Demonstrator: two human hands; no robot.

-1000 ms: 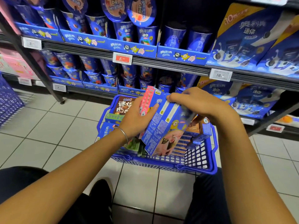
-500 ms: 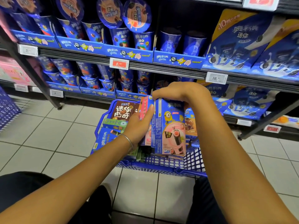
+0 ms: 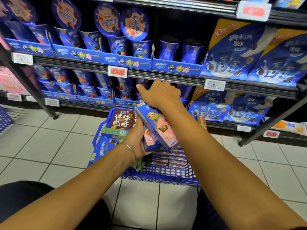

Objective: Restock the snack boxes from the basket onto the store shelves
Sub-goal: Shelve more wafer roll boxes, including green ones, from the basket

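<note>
The snack boxes point(image 3: 157, 127), a small bundle, are held above the basket point(image 3: 157, 179), their long axis tilted up and away toward the shelves point(image 3: 74, 63) straight ahead. The left hand point(image 3: 136, 139) grips their lower end from the side, fingers curled underneath. The right hand point(image 3: 160, 94), nearer the shelves, lies over their top end with thumb out. Whether its fingers hook the far edge cannot be told.

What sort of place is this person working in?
Most likely a supermarket or convenience-store snack aisle: metal shelves packed with blue biscuit cups, price tags clipped to the shelf edges, and a blue shopping basket of snack boxes on a tiled floor.
</note>
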